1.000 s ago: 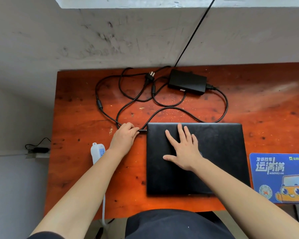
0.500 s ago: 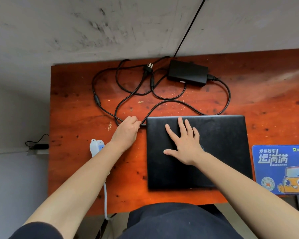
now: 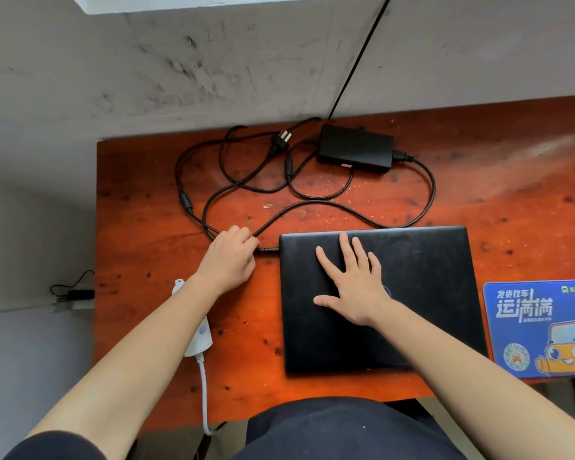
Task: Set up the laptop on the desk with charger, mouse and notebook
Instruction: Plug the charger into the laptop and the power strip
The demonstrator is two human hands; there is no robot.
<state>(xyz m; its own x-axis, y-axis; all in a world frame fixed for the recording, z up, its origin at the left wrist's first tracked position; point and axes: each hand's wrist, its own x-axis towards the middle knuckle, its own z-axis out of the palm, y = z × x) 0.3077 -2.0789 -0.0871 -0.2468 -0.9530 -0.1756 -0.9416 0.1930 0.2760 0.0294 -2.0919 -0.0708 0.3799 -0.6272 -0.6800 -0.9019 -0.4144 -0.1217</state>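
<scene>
Charger step in hand: left hand (image 3: 228, 260) pinches the charger plug (image 3: 269, 250) at the closed laptop (image 3: 422, 293), right hand (image 3: 351, 283) flat, fingers spread, bracing its lid; next, wall plug (image 3: 281, 140) ahead needs the power strip (image 3: 198, 336) beneath the left wrist.

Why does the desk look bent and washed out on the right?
Head view: the wide lens bows the desk edges; pale glare streaks the wood near the far right; the laptop lid is matte, dusty, sharp; both hands cast only soft shadows.
</scene>
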